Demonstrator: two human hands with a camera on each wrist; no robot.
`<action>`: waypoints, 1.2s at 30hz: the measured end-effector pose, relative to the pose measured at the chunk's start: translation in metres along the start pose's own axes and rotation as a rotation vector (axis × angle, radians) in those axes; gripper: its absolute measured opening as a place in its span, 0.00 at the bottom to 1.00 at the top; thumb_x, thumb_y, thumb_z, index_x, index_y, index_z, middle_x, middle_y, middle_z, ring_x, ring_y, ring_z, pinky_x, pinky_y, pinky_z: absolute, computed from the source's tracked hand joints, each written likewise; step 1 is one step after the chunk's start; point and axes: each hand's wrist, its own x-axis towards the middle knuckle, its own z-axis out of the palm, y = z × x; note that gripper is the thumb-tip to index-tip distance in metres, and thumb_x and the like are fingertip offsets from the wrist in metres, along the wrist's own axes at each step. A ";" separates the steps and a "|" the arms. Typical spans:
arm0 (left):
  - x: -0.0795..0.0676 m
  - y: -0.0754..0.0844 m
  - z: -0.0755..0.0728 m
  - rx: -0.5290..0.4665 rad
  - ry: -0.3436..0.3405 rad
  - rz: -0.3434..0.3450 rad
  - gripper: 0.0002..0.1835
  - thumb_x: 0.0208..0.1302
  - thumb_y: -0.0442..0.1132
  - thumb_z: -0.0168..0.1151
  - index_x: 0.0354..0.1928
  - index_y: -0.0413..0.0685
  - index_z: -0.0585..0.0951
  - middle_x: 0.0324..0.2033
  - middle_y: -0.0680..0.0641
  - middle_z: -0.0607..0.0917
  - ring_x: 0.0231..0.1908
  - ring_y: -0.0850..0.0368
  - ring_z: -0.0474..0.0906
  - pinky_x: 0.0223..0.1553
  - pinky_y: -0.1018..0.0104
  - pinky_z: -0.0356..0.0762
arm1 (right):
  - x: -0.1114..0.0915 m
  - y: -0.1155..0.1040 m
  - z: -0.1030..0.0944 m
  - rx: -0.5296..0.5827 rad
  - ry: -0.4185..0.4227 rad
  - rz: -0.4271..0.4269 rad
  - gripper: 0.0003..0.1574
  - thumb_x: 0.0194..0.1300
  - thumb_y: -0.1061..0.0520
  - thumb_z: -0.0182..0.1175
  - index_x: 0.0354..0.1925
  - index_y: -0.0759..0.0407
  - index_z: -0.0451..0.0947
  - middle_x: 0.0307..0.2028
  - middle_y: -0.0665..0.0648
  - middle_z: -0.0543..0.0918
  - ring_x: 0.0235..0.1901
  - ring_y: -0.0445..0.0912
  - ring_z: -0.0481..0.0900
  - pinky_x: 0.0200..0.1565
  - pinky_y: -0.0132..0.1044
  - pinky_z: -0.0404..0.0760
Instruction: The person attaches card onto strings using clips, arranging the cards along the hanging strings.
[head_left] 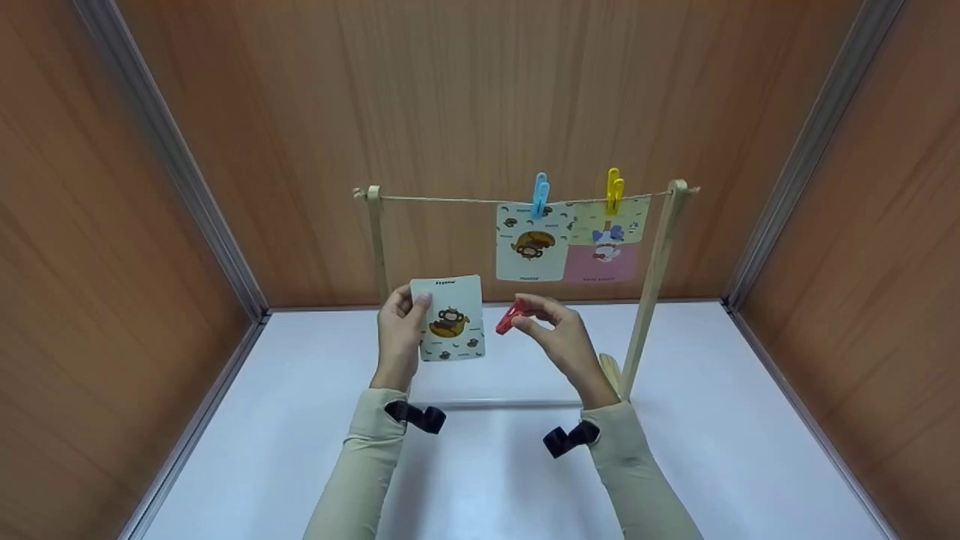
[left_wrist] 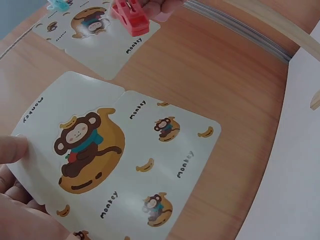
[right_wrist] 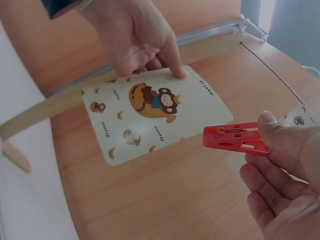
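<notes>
My left hand (head_left: 399, 330) pinches a white monkey card (head_left: 454, 330) by its left edge, thumb on the printed face. The card shows a monkey on a banana, plain in the left wrist view. To its right, my right hand (head_left: 559, 330) holds a red clothespin (right_wrist: 237, 138) between thumb and fingers, apart from the card. Above them a string (head_left: 442, 199) runs between two wooden posts. From it hang another monkey card (head_left: 525, 259) under a blue clothespin (head_left: 540, 193) and a yellow-and-pink card (head_left: 604, 262) under a yellow clothespin (head_left: 614, 191).
The right wooden post (head_left: 651, 300) stands close beside my right forearm; the left post (head_left: 377, 240) rises behind my left hand. A pale bar (head_left: 510, 403) crosses low between the posts. Wood-grain walls (head_left: 480, 90) enclose the white table (head_left: 322, 435) at the back and sides.
</notes>
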 end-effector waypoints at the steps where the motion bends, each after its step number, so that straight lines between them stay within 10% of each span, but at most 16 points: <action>1: 0.000 0.001 0.000 -0.008 0.004 0.007 0.16 0.71 0.40 0.55 0.58 0.46 0.73 0.50 0.42 0.82 0.45 0.52 0.78 0.47 0.61 0.75 | 0.002 -0.003 0.000 -0.002 0.001 -0.006 0.26 0.59 0.50 0.66 0.56 0.54 0.79 0.48 0.55 0.83 0.56 0.50 0.76 0.62 0.52 0.71; 13: 0.007 0.018 0.009 -0.036 0.014 0.084 0.18 0.69 0.40 0.57 0.58 0.44 0.72 0.49 0.41 0.83 0.43 0.52 0.79 0.44 0.61 0.75 | 0.023 -0.036 0.001 0.053 -0.005 -0.032 0.28 0.60 0.51 0.65 0.57 0.57 0.78 0.50 0.58 0.84 0.52 0.50 0.81 0.57 0.49 0.76; 25: 0.013 0.033 0.016 -0.064 0.028 0.110 0.18 0.68 0.41 0.57 0.57 0.45 0.71 0.50 0.42 0.82 0.46 0.50 0.79 0.47 0.58 0.75 | 0.039 -0.065 -0.001 0.009 0.037 -0.051 0.27 0.60 0.50 0.64 0.58 0.54 0.78 0.55 0.57 0.80 0.62 0.51 0.70 0.66 0.55 0.62; 31: 0.017 0.041 0.020 -0.078 0.029 0.130 0.18 0.68 0.41 0.57 0.57 0.44 0.72 0.49 0.42 0.83 0.45 0.51 0.79 0.47 0.59 0.76 | 0.047 -0.076 0.001 0.025 0.061 -0.075 0.26 0.61 0.51 0.64 0.57 0.54 0.78 0.50 0.57 0.82 0.49 0.47 0.75 0.52 0.37 0.77; 36: 0.021 0.048 0.022 -0.120 0.030 0.162 0.17 0.68 0.39 0.58 0.56 0.41 0.72 0.49 0.40 0.82 0.44 0.52 0.79 0.46 0.61 0.76 | 0.053 -0.086 0.004 0.065 0.092 -0.148 0.25 0.60 0.54 0.64 0.56 0.57 0.79 0.46 0.58 0.82 0.35 0.42 0.71 0.34 0.26 0.71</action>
